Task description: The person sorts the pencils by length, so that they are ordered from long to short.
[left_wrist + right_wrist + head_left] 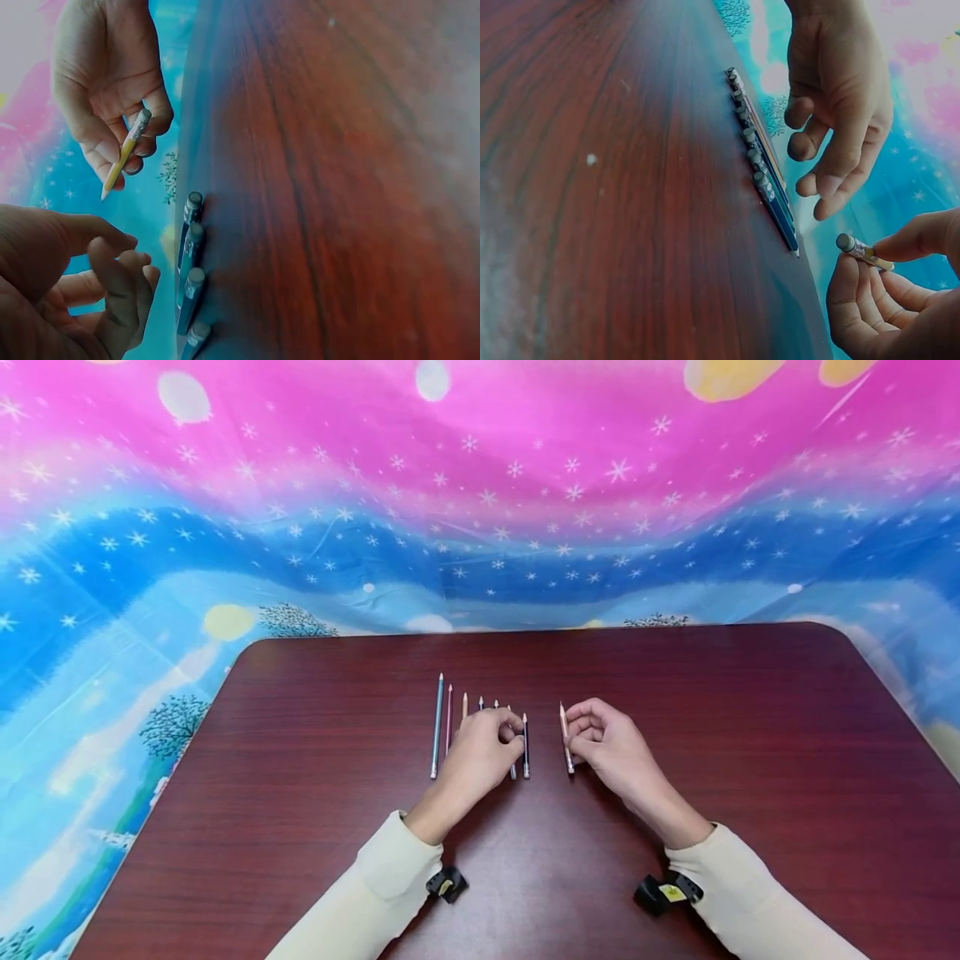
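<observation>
Between thumb and fingers my right hand (618,747) pinches a yellow pencil (566,742), its point away from me and its eraser end toward me. In the left wrist view this yellow pencil (124,159) is held up off the table, tip tilted down. My left hand (480,747) hovers over a row of pencils, fingers loosely bent and holding nothing. The row runs from a teal pencil (437,727) at the left to a dark pencil (526,747) at the right, several lying side by side. My left hand covers parts of the middle ones.
The pencils lie on a dark red-brown wooden table (300,827) with rounded far corners. Behind it hangs a pink and blue cloth (525,485) with snowflakes. Black wrist cameras sit at the left cuff (397,860) and the right cuff (720,860).
</observation>
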Demonstrator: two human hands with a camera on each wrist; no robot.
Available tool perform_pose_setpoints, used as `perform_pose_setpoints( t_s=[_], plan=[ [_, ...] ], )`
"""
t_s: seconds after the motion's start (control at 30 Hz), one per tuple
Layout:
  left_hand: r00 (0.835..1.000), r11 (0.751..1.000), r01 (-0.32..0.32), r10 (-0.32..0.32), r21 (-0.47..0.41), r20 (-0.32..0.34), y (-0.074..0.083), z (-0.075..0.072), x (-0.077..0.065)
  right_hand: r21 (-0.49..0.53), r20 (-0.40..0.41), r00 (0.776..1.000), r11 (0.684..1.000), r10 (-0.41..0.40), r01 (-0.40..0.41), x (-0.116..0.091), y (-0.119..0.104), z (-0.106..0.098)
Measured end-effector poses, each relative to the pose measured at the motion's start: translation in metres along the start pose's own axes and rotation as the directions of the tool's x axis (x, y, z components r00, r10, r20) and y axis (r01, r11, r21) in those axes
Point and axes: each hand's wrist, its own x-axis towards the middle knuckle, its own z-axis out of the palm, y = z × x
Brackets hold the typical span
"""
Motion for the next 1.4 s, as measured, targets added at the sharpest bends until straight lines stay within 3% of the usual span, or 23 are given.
perform_pose_setpoints(
  t_s=[0.2, 0.37, 0.6, 0.73, 0.93, 1.4],
  plan=[
    [0.999, 0.983, 0.035, -0.034, -0.178, 0.010, -0.008, -0.006, -0.007, 0.021, 0.013, 0.999, 0.999, 0.029, -0.029, 0.004, 0.000, 0.005],
    [0.999, 0.971, 0.054, -0.053, -0.232, 0.008, -0.014, -0.012, -0.013, 0.018, 0.007, 0.999, 0.998, 0.054, -0.054, 0.008, -0.001, 0.011],
    [0.996, 0.965, 0.084, -0.081, -0.249, 0.024, -0.016, -0.019, -0.021, -0.048, -0.010, 0.998, 0.997, 0.058, -0.058, 0.013, -0.001, 0.020],
    [0.997, 0.966, 0.079, -0.079, -0.245, 0.010, -0.017, -0.022, -0.024, -0.138, -0.036, 0.999, 0.990, 0.026, -0.030, 0.014, 0.001, 0.025],
    [0.997, 0.969, 0.074, -0.073, -0.236, 0.013, -0.021, -0.022, -0.027, -0.284, -0.053, 0.999, 0.959, -0.005, -0.011, 0.016, 0.000, 0.032],
    [0.999, 0.968, 0.050, -0.050, -0.246, 0.007, -0.020, -0.023, -0.028, -0.476, -0.039, 0.999, 0.880, -0.014, -0.006, 0.021, -0.006, 0.043]
  ],
)
